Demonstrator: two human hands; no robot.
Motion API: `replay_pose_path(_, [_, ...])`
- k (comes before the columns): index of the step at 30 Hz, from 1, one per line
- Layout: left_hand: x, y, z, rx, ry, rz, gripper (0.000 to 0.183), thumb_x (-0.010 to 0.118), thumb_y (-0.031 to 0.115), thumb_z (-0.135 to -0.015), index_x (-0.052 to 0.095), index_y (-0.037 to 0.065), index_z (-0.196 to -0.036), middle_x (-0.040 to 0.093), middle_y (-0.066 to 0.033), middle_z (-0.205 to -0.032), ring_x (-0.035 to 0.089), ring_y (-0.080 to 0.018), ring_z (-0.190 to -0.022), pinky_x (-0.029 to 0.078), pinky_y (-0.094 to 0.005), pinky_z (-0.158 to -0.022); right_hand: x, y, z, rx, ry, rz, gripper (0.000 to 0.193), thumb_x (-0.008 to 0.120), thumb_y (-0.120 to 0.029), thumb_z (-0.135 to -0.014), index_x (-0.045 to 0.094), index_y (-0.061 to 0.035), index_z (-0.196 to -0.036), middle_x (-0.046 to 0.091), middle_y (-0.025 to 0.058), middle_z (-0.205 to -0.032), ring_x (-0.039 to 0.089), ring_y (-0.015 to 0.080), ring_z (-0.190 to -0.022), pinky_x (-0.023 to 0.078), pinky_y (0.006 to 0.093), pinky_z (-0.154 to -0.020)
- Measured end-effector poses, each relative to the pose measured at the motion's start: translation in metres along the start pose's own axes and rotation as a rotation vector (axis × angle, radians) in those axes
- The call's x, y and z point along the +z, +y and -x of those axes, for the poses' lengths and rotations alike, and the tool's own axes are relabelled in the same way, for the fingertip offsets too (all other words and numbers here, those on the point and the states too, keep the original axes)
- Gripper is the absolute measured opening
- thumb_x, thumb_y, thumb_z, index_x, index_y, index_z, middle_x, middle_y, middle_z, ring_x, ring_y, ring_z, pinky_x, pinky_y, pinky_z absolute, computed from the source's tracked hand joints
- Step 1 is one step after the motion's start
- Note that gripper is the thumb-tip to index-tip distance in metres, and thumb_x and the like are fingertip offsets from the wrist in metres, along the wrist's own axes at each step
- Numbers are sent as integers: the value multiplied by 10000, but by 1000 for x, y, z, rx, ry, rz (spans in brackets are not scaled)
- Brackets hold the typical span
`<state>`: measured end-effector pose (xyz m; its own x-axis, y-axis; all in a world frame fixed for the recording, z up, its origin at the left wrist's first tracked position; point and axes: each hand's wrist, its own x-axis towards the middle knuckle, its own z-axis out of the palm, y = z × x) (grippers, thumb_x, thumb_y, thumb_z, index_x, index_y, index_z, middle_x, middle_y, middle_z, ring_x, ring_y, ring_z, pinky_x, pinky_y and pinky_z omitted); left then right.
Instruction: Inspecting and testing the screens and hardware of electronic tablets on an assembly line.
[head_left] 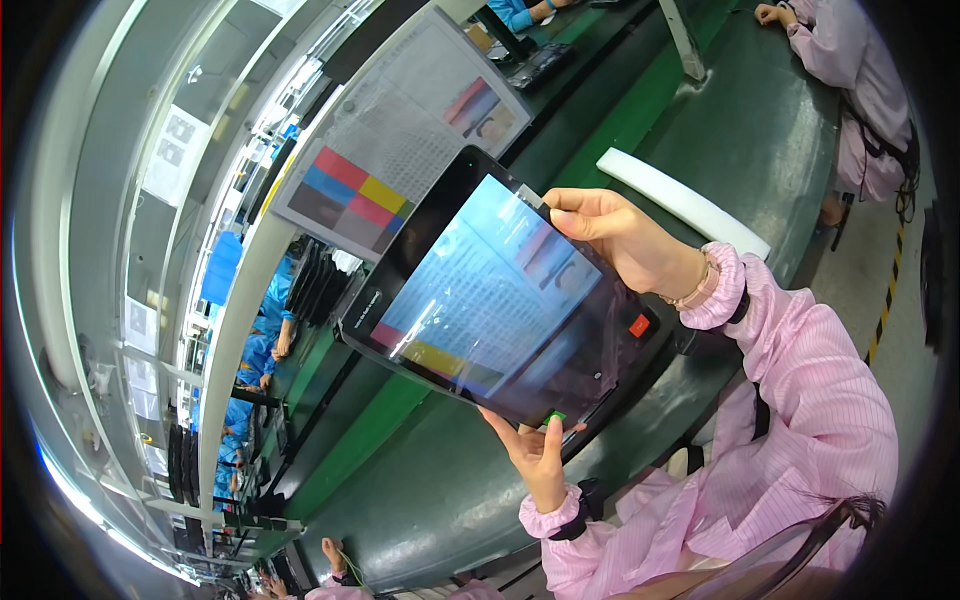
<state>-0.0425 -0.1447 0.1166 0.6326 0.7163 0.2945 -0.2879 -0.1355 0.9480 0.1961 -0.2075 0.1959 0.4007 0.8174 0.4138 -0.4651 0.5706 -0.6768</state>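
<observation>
A black tablet (470, 290) is held up and tilted between my two hands. Its lit screen carries a bluish picture resembling the chart behind it, with a red square and a green square along the near side. My left hand (540, 465) grips the tablet's lower edge, its thumb over the front by the green square. At the upper right edge, my right hand (625, 240) pinches the tablet between thumb and fingers. Beyond the tablet stands a printed test chart (400, 130) with colour blocks, fine text and a photo; the tablet covers part of it.
A long white foam strip (685, 203) lies on the green workbench (760, 130) to the right. A metal post (682, 40) rises at the far side. People in blue (265, 320) work at the left, and a person in pink (850, 60) is at the far right.
</observation>
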Motion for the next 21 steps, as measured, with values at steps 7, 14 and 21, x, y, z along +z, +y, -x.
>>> replay_pose_path(7, [-1, -2, 1, 18, 24, -15, 911, 530, -65, -814, -70, 165, -1459, 420, -197, -1278, 575, -216, -833, 574, -354, -577, 0, 1, 0, 3, -4, -56, 183, 565, -177, -897, 581, -34, -1010, 630, 6, -900, 596, 59, -810, 473, 214, -744])
replay_pose_path(14, [0, 1, 2, 14, 31, 21, 905, 532, -64, -820, -65, 168, -1459, 458, -192, -1246, 578, -195, -828, 578, -352, -573, 0, 2, 0, 4, -5, -37, 185, 555, -183, -904, 581, -37, -1015, 631, 8, -915, 599, 62, -826, 477, 220, -752])
replay_pose_path(21, [-1, 0, 1, 17, 31, 19, 899, 530, -60, -824, -64, 169, -1459, 473, -195, -1229, 583, -198, -810, 578, -355, -568, 0, 3, -1, -7, 0, -23, 191, 561, -190, -903, 582, -43, -1023, 636, 7, -920, 602, 59, -824, 479, 219, -750])
